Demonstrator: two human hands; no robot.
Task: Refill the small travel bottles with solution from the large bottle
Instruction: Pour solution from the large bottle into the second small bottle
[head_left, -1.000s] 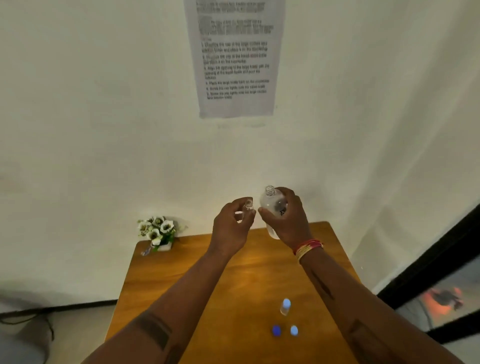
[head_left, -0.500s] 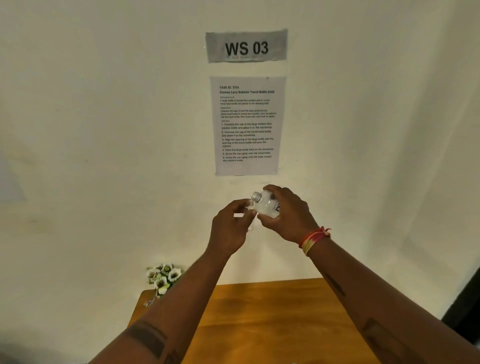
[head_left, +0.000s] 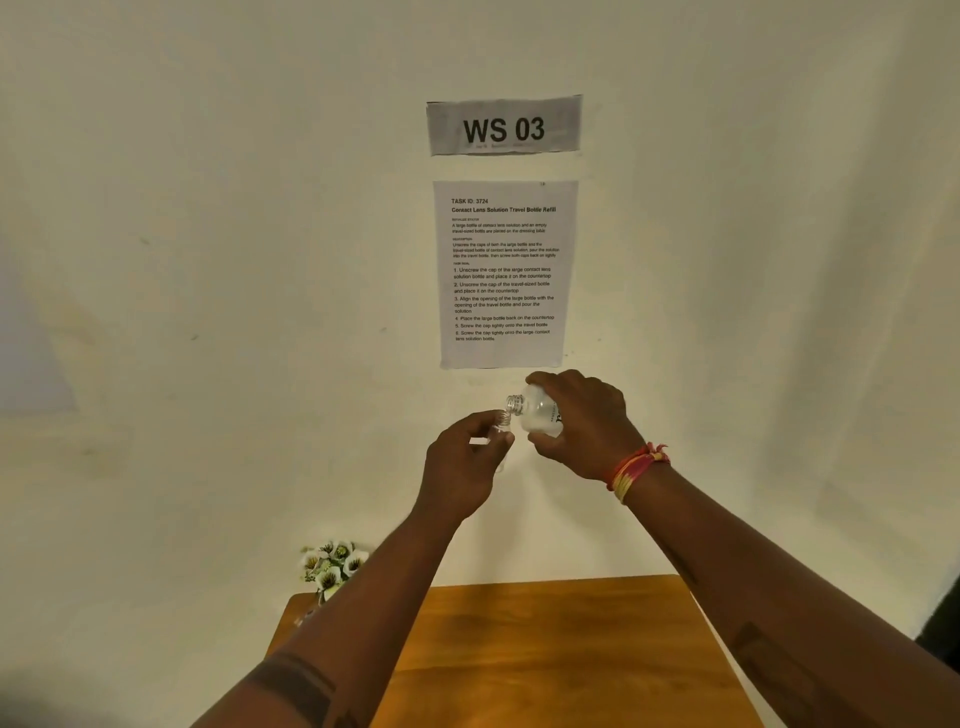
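Note:
My right hand (head_left: 587, 426) grips the large clear bottle (head_left: 537, 413), uncapped and tipped to the left so its threaded neck points at the small bottle. My left hand (head_left: 462, 457) pinches the small clear travel bottle (head_left: 500, 423) upright, and only its open mouth shows above my fingers. The two openings nearly touch, high in front of the wall above the table. Whether liquid flows between them is too small to tell.
A wooden table (head_left: 571, 649) stands below my arms against the wall. A small pot of white flowers (head_left: 332, 569) sits at its back left corner. A "WS 03" sign (head_left: 504, 127) and a task sheet (head_left: 505, 273) hang on the wall.
The view has tilted up, so the caps and the second small bottle on the table have dropped out of sight. The large bottle has tipped further left toward the small bottle's mouth.

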